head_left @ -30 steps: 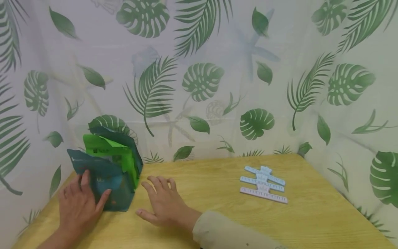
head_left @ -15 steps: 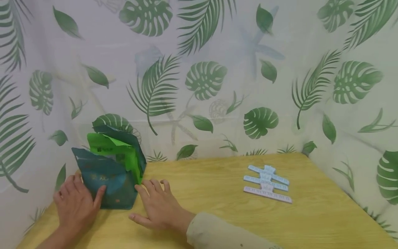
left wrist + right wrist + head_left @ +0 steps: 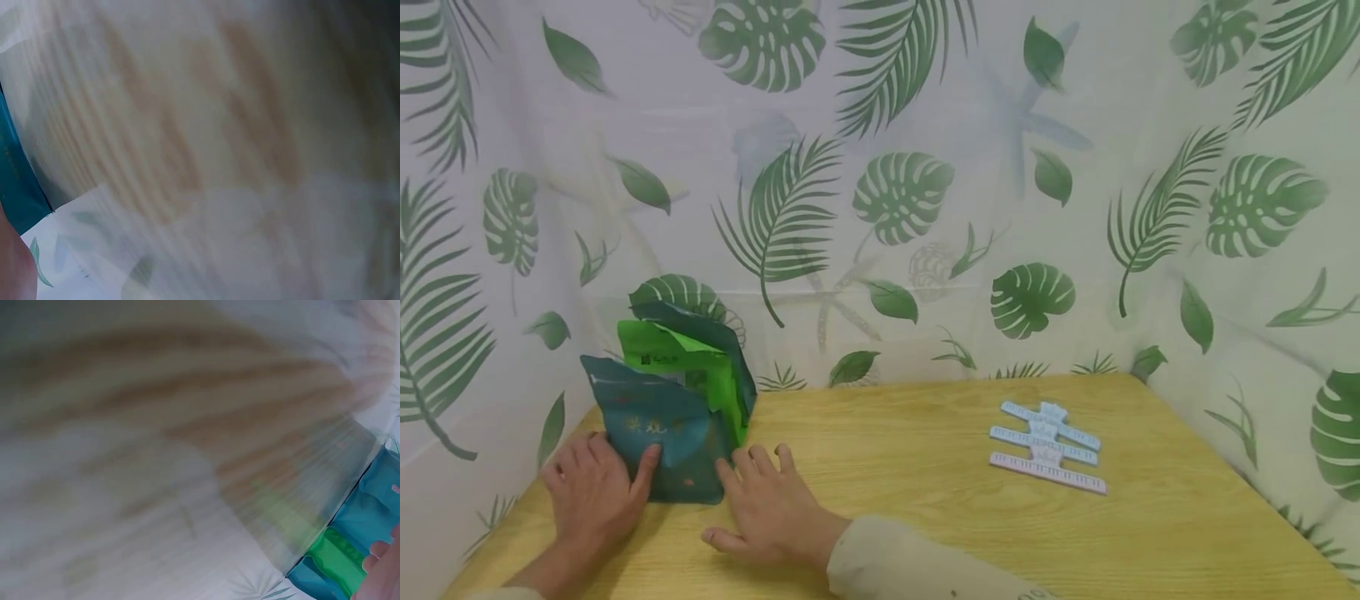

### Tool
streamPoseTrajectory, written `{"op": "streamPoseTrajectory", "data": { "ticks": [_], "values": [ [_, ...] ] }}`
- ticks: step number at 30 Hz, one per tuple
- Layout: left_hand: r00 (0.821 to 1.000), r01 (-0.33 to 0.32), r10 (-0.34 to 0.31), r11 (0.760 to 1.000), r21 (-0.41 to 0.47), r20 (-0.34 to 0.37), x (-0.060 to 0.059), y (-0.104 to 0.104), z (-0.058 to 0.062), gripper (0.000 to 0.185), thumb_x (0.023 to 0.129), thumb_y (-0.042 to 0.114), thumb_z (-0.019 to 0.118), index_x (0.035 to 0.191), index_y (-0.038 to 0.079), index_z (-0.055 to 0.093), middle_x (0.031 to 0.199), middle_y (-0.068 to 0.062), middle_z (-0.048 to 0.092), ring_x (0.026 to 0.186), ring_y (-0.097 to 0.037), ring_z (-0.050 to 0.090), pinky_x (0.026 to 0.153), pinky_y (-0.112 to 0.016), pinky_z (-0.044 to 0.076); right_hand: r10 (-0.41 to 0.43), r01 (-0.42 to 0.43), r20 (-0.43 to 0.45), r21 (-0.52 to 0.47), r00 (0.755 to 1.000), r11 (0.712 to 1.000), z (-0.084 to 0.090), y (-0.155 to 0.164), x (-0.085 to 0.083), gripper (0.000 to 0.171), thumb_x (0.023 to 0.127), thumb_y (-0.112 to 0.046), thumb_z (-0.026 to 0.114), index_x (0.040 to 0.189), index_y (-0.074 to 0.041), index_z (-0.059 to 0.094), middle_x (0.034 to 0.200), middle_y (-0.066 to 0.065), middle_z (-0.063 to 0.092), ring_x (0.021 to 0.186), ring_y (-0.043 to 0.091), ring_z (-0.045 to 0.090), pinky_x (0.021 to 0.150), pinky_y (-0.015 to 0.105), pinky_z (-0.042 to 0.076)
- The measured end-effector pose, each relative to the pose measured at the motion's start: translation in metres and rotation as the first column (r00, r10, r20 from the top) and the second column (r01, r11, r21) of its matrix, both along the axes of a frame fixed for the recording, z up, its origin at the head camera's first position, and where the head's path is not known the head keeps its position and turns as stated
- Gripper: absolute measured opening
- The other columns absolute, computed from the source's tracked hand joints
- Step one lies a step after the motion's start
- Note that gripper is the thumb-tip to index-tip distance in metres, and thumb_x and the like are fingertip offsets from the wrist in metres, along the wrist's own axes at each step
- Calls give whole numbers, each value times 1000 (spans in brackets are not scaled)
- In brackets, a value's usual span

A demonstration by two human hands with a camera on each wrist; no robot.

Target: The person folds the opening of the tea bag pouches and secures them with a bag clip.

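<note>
A dark teal pouch (image 3: 681,467) stands upright at the left of the table, its top gaping. Bright green packets (image 3: 688,362) stick up inside it. My left hand (image 3: 591,487) rests against the pouch's left side, thumb along its front face. On the other side, my right hand (image 3: 771,504) lies with spread fingers, index fingertip right at the lower right edge. The left wrist view catches a strip of the pouch (image 3: 15,169) at its left edge. In the right wrist view, pouch (image 3: 369,506), green packet (image 3: 337,559) and fingers (image 3: 378,569) show at lower right.
To the right on the wooden table (image 3: 910,483) lie three pale clips (image 3: 1045,450) with piano-key bars, two blue and one pinkish, overlapping in a column. A leaf-printed curtain (image 3: 880,125) encloses the table's back and sides.
My left hand's fingers have slid from the pouch's front to its left side. My right hand has moved left to the pouch's edge. The pouch front now stands straighter.
</note>
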State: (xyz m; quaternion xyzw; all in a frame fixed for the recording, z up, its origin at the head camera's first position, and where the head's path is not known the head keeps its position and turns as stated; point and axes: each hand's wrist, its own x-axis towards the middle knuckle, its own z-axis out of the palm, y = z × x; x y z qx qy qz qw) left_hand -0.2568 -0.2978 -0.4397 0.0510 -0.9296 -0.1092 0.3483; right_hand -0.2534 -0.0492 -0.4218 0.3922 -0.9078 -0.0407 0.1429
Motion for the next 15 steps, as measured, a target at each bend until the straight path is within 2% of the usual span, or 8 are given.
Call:
{"op": "streamPoseTrajectory", "data": {
  "ticks": [8, 15],
  "values": [
    [999, 9, -12, 999, 48, 46, -5, 3, 1, 80, 99, 60, 43, 109, -19, 41, 98, -34, 41, 89, -50, 38, 76, -59, 26, -9, 9, 0, 25, 1000, 1000, 2, -1, -5, 76, 99, -71, 21, 153, -20, 35, 149, 2, 42, 132, 21, 42, 106, 47, 35],
    [998, 66, -66, 997, 49, 3, -4, 4, -2, 75, 99, 57, 44, 107, -18, 43, 96, -32, 44, 89, -49, 40, 76, -59, 27, -22, 23, -30, 14, 999, 1000, -2, 0, -8, 70, 100, -68, 24, 148, -19, 39, 144, 2, 45, 129, 21, 44, 104, 47, 35]
  ]
}}
